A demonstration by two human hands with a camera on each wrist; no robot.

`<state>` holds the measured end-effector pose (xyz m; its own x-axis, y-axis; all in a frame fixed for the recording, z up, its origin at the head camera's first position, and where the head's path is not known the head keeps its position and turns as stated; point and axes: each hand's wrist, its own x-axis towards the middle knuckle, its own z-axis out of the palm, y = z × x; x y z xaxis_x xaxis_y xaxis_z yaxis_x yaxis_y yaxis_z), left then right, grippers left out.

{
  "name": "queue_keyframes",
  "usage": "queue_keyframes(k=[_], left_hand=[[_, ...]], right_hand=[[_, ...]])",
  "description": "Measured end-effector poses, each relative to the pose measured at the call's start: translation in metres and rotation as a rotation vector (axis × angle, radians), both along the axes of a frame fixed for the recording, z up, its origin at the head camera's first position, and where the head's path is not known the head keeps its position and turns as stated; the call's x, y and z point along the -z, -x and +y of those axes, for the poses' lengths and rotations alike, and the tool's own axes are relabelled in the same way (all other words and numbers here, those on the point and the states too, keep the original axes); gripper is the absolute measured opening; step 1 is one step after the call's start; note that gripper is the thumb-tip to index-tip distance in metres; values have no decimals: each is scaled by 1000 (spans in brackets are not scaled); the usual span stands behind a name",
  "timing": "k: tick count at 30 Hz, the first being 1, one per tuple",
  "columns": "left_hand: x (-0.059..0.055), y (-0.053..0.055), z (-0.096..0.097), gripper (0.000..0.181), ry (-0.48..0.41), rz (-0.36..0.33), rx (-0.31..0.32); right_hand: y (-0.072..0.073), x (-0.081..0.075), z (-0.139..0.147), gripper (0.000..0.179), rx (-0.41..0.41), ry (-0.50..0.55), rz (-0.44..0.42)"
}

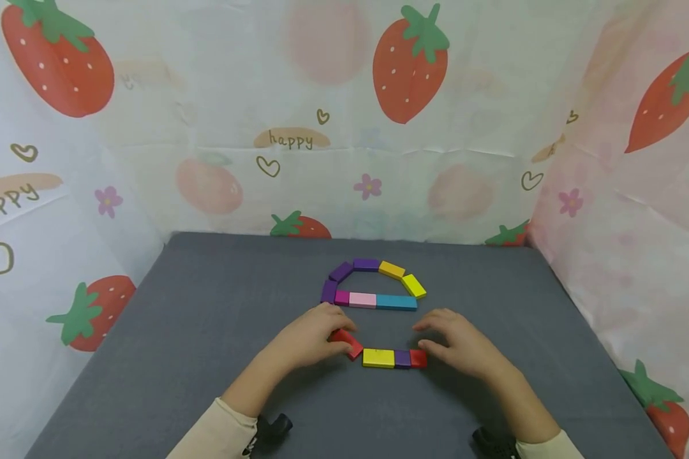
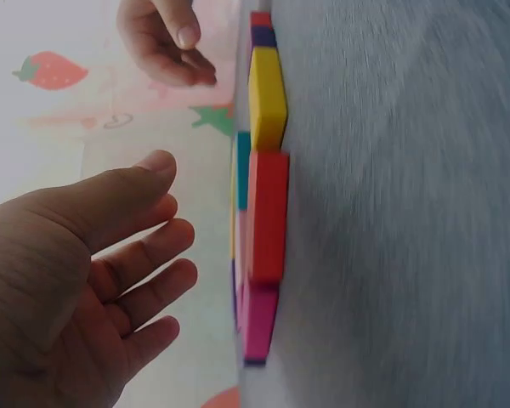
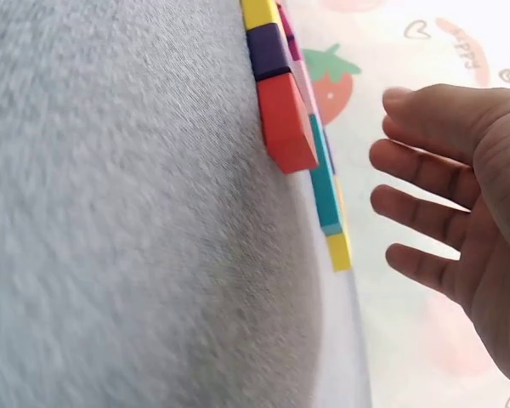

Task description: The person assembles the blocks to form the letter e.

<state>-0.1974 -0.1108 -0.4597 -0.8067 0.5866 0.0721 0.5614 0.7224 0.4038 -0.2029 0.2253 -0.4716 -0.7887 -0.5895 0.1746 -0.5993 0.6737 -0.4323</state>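
In the head view, my left hand hovers over a slanted red block. The left wrist view shows relaxed fingers apart from that red block, holding nothing. Its lower right corner meets a row of a yellow block, a small purple block and a small red block. My right hand is just right of the small red block, fingers loosely bent and nothing in them. In the right wrist view, a gap separates this hand from the small red block.
Behind the row lies a closed arch of blocks. Its base has magenta, pink and teal blocks; purple and yellow ones curve above. A strawberry-print curtain surrounds the grey table.
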Motion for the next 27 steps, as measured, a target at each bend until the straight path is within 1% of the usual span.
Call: queue_keyframes(k=[5,10,18,23,27], left_hand=[[-6,-1,-21,34,14,41,-7],[-10,-5,-39,35,33,77,-12],[-11,-12,-70,34,64,100,-36],[-11,-17,-87,34,71,118,-31],[-11,-22,-102,33,71,142,-30]], right_hand=[[-2,-4,9,27,21,8,77],[-4,-4,19,27,36,-9,139],[-10,-4,34,26,54,-8,204],[-12,-3,44,28,76,-13,248],[-12,-2,52,29,79,-20,300]])
